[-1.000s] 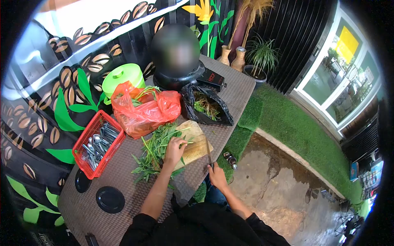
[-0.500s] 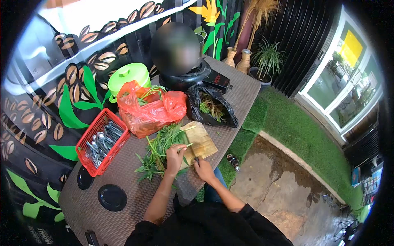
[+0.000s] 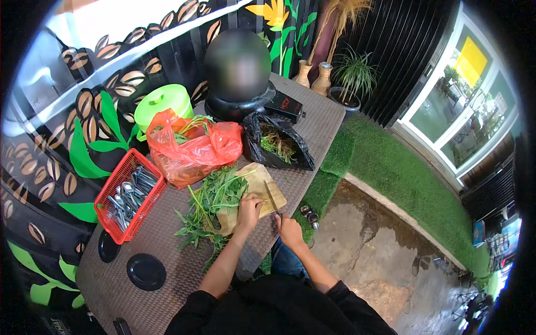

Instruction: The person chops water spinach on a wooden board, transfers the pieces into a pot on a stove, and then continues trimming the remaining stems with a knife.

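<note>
Red letters (image 3: pixel 285 103), seemingly "HOCK", stand on the black box (image 3: pixel 285 108) near the far right corner of the worktop (image 3: pixel 321 111).

Right hand (image 3: pixel 289 230) probably in a fist

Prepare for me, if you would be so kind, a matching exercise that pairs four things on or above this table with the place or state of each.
Things:
1. Knife
2. Leafy greens
3. Basket
4. Bright green pot

Places and states:
A. Heaped partly on the cutting board, partly on the table beside it
B. Lidded, just beyond the red plastic bag
C. Held in the right hand
D. Red, with metal cutlery inside

Right pairs: 1-C, 2-A, 3-D, 4-B.
</note>
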